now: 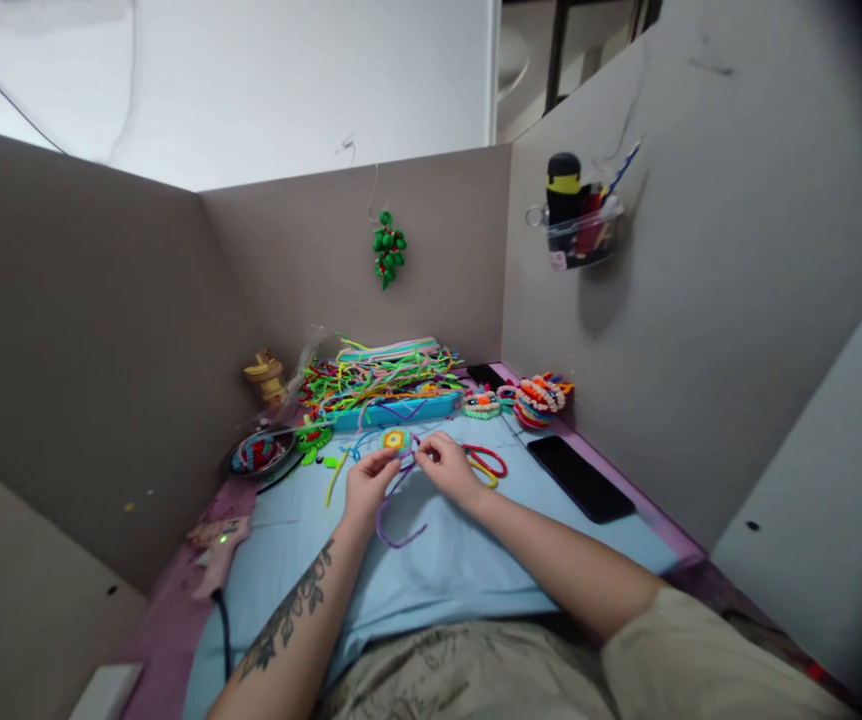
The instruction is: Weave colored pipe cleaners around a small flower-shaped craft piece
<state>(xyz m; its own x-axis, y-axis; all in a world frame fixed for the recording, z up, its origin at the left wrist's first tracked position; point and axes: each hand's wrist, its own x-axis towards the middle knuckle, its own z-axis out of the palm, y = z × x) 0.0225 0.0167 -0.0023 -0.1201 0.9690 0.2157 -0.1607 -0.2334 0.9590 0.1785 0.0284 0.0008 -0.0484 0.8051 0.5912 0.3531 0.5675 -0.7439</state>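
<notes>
My left hand (372, 482) pinches the lower edge of a small round coiled piece (395, 440), with yellow and orange rings and a teal rim. My right hand (446, 466) is closed beside it, fingertips pinching a purple pipe cleaner (399, 545) close to the rim. The purple strand hangs below both hands and curves over the light blue cloth. A yellow pipe cleaner (336, 482) lies left of my left hand. Bent red pipe cleaners (497, 461) lie just beyond my right wrist. Fine detail between the fingertips is too small to make out.
A blue tray (393, 412) heaped with colourful pipe cleaners stands at the back. A metal bowl (281, 462) and a pink glue gun (225, 550) are on the left. A black phone (579, 478) and finished pieces (540, 400) lie right. Grey partitions enclose the table.
</notes>
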